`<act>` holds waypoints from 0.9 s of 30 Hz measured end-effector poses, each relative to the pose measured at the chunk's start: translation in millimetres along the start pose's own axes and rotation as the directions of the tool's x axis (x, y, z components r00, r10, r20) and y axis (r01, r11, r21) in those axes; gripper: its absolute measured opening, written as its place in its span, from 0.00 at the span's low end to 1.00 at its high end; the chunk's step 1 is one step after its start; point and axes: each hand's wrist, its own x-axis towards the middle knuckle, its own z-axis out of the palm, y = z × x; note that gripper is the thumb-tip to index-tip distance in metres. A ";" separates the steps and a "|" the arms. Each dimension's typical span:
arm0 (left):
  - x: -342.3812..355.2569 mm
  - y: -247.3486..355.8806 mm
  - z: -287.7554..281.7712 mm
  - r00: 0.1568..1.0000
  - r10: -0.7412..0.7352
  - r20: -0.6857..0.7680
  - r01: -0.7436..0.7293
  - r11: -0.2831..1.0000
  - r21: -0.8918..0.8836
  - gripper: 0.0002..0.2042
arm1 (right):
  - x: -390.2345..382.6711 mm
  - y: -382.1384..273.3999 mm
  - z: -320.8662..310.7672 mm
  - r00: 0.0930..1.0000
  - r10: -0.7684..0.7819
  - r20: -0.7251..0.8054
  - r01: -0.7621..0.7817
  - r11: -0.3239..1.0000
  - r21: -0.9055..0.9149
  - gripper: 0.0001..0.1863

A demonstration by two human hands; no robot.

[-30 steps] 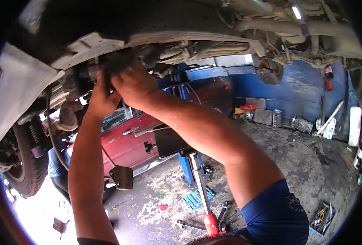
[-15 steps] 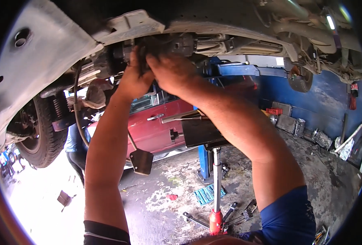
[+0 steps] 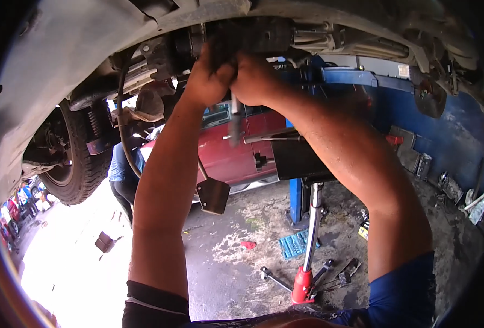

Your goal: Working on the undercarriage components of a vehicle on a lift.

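Note:
Both of my hands are raised against a dark, greasy assembly (image 3: 261,35) on the underside of a lifted vehicle. My left hand (image 3: 208,81) reaches up with one finger along the part. Its other fingers look curled, and what they grip is hidden. Close beside it, my right hand (image 3: 255,79) is closed, fingertips turned away into shadow. Below the right hand hangs a hand tool (image 3: 235,117) with a bright metal shaft and a dark, blurred end; its upper part is hidden in the grip.
A jack stand (image 3: 303,281) with a red base and black plate rises below my right arm. A blue socket tray (image 3: 296,244) lies on the stained floor. A plate on a rod (image 3: 213,195) hangs near my left arm. Behind are a red car (image 3: 225,161) and a bending person (image 3: 124,169).
The view has shifted, so the scene sits further right and the underbody higher. The tool below my right hand now shows. Both hands remain up at the dark assembly.

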 end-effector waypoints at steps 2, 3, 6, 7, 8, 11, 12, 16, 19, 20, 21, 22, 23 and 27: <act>-1.8 -6.6 -11.4 0.984 0.172 0.049 -0.174 0.984 0.032 0.34 | -9.5 -20.3 -19.0 0.974 -0.207 0.092 0.227 0.896 -0.383 0.14; -4.0 -9.2 -1.1 0.990 0.137 0.021 -0.137 0.990 0.019 0.32 | -9.6 -14.9 -21.8 0.917 -0.398 0.020 0.340 0.754 -0.562 0.14; 2.9 -16.4 0.4 0.981 0.163 0.107 -0.128 0.952 -0.279 0.35 | -6.0 -10.6 -17.2 0.994 -0.087 0.068 0.107 0.906 -0.409 0.20; 5.1 -23.3 -12.3 0.987 0.076 0.142 -0.066 0.995 -0.076 0.34 | -10.5 -12.8 -6.2 0.993 -0.116 -0.039 0.098 0.945 -0.312 0.21; 6.1 -30.2 -21.4 0.984 0.067 0.162 -0.055 0.996 -0.074 0.34 | -10.1 -13.4 -0.5 0.994 -0.099 -0.046 0.080 0.951 -0.299 0.21; 4.6 -21.2 -10.5 0.965 0.232 0.125 -0.221 0.971 -0.091 0.31 | -7.4 -6.9 -9.3 0.953 -0.301 -0.032 0.269 0.889 -0.371 0.16; 1.6 -16.7 -6.4 0.965 0.226 0.133 -0.215 0.972 -0.090 0.31 | -1.1 -5.2 -15.4 0.851 -0.525 -0.029 0.417 0.707 -0.571 0.10; -10.1 -9.9 1.3 0.983 0.037 -0.178 -0.050 0.996 -0.070 0.23 | -3.4 -8.5 2.0 0.980 -0.178 -0.093 0.153 0.962 -0.227 0.11; -31.4 -17.1 -2.9 0.891 -0.187 -0.413 0.236 0.969 0.070 0.14 | -2.2 -18.1 -0.2 0.992 -0.117 -0.049 0.112 0.989 -0.098 0.10; -37.9 -18.9 -3.0 0.937 -0.040 -0.346 0.244 0.784 0.571 0.13 | -2.8 -22.3 -5.6 0.982 -0.176 0.068 0.188 0.948 -0.257 0.10; -32.6 -13.1 -7.2 0.936 -0.029 -0.350 0.238 0.785 0.572 0.13 | -1.3 -17.7 -8.8 0.958 -0.280 0.055 0.278 0.869 -0.410 0.10; -27.1 -11.9 -11.7 0.959 -0.147 -0.242 0.245 0.859 0.449 0.18 | -0.7 -11.3 -10.2 0.957 -0.285 0.059 0.283 0.867 -0.410 0.10; -21.0 -10.5 -16.1 0.963 -0.244 -0.113 0.268 0.910 0.316 0.22 | 0.3 -5.2 -12.1 0.905 -0.417 0.080 0.395 0.756 -0.522 0.10; -17.9 2.1 17.5 0.739 -0.674 0.006 0.265 0.282 -0.922 0.29 | -2.7 -0.5 -3.1 0.941 -0.330 0.079 0.324 0.807 -0.494 0.15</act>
